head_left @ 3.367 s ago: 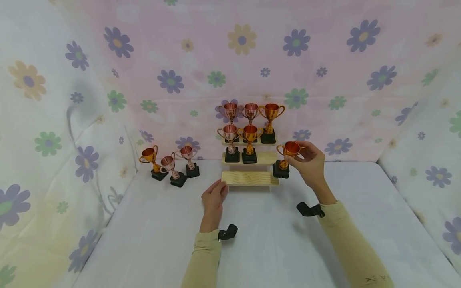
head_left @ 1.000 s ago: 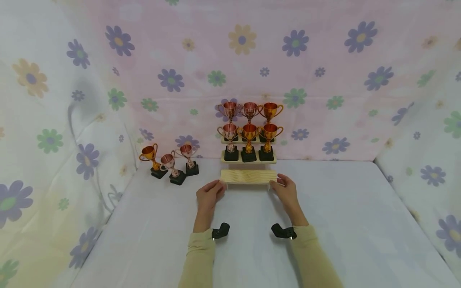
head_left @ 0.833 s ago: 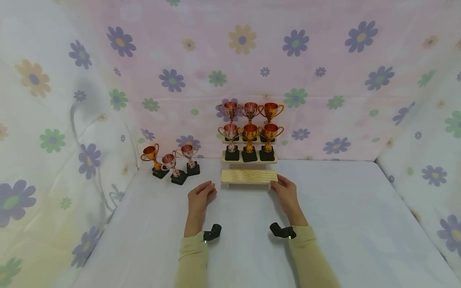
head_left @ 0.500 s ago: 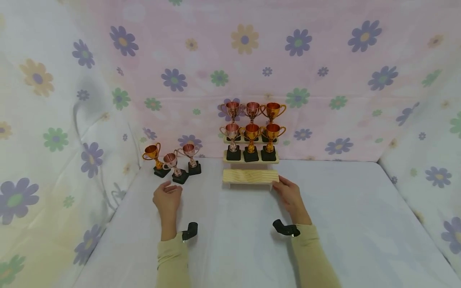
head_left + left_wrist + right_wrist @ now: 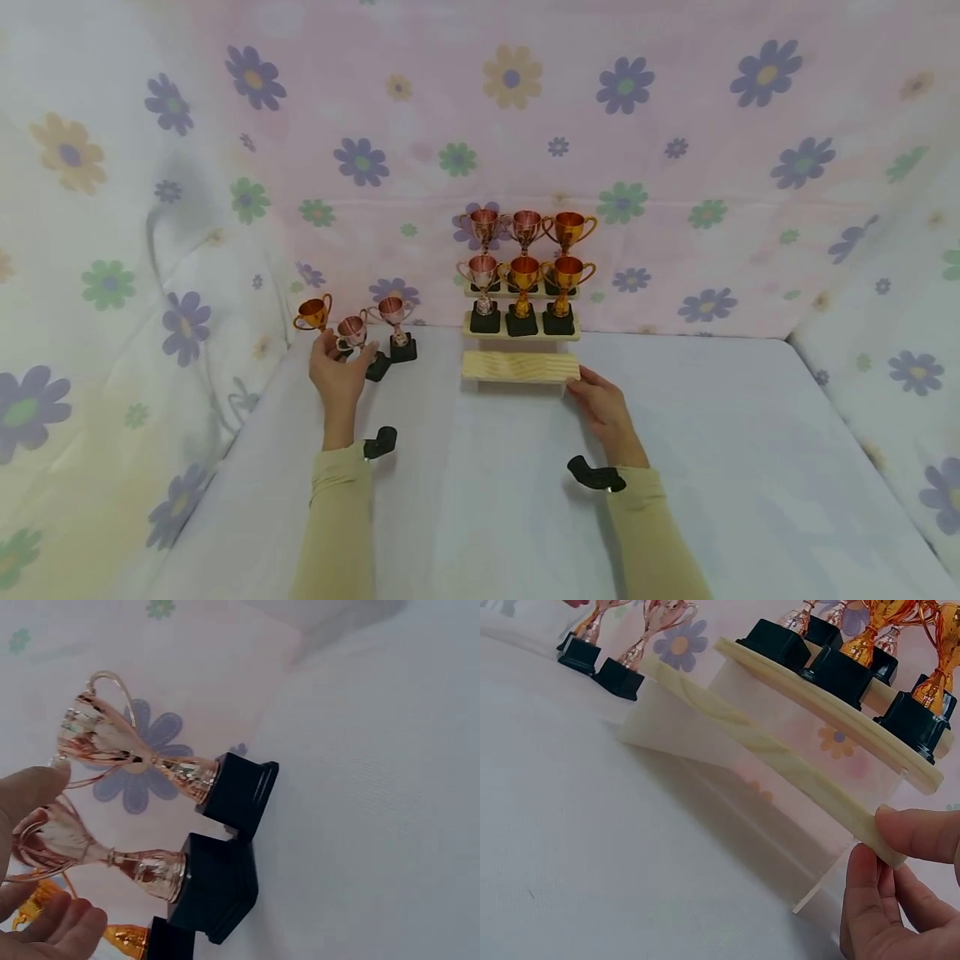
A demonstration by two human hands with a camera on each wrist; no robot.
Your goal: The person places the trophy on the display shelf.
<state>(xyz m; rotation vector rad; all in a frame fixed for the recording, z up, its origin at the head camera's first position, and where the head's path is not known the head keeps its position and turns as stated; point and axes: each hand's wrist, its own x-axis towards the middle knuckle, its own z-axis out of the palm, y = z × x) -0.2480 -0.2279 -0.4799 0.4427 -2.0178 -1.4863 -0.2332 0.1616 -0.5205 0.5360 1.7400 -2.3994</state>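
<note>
My left hand reaches around a rose-gold trophy cup on the left of the table. In the left wrist view the thumb and the bent fingers stand apart on either side of this trophy's cup. A second rose-gold trophy stands just behind it, and a gold trophy is to its left, partly hidden by the hand. My right hand pinches the right end of the bare lowest board of a wooden display stand, thumb on top and fingers beneath.
Rose-gold and gold trophies on black bases fill the stand's middle and top boards. Pale supports hold up the lowest board. Flower-print cloth hangs behind and at both sides of the white table.
A gold trophy has gone from my right hand onto the middle board. That hand now holds the lowest board's right end. My left hand has left the stand and moved left to the loose trophies.
</note>
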